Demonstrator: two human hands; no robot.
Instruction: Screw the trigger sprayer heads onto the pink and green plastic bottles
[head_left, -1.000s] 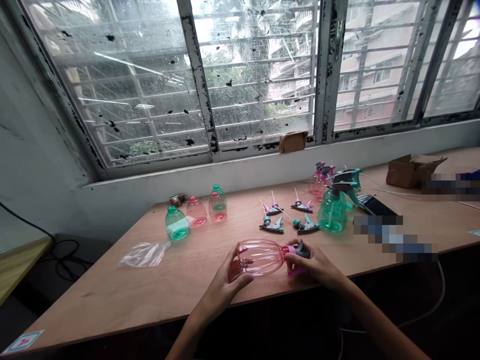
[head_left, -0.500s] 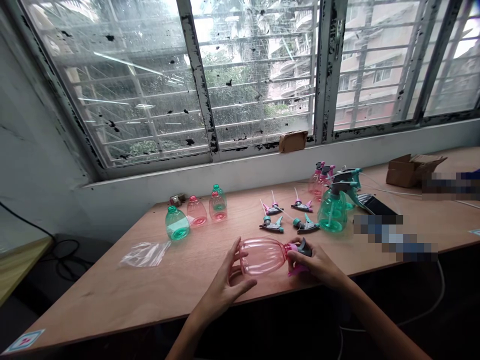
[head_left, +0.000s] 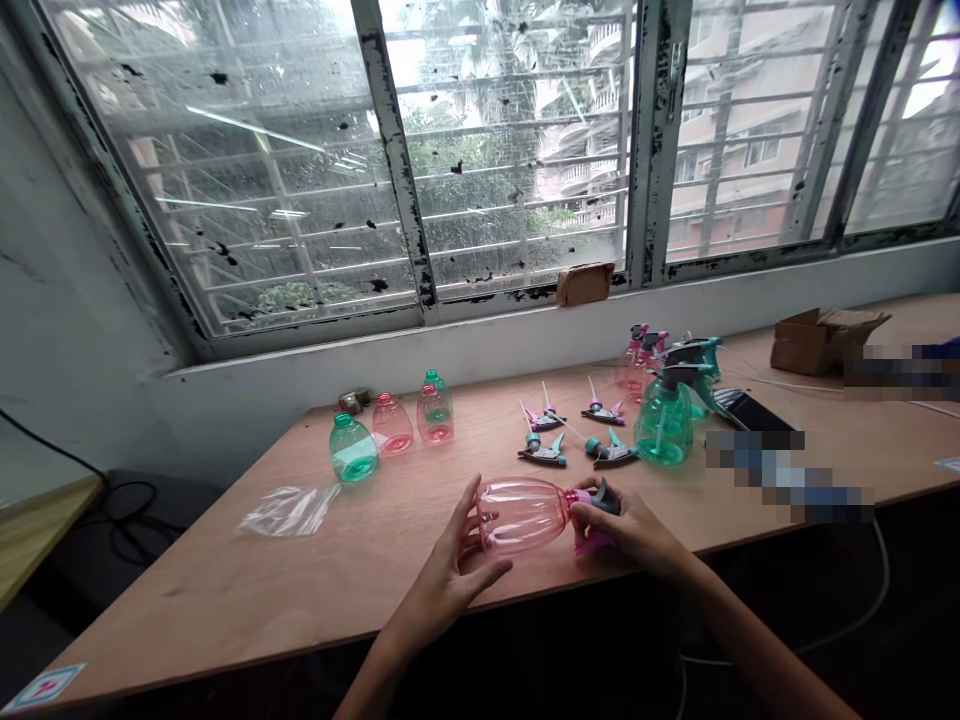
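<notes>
Sideways, a see-through bottle (head_left: 523,516) sits in the right hand (head_left: 626,525).

Right hand (head_left: 622,525) grips pink-and-grey spray head (head_left: 592,505) on pink clear bottle (head_left: 523,515), bottle on its side, base to the left. Left hand (head_left: 454,575) at base, fingers spread, thumb apart from the near side. Four loose spray heads (head_left: 541,452) lie beyond, pink pair far, green pair nearer. Far left: four open bottles (head_left: 354,450), two green, two pink. Plastic bag (head_left: 289,510) flat, left. Right: green spray bottle (head_left: 664,425) upright on wooden table (head_left: 247,590).
</notes>
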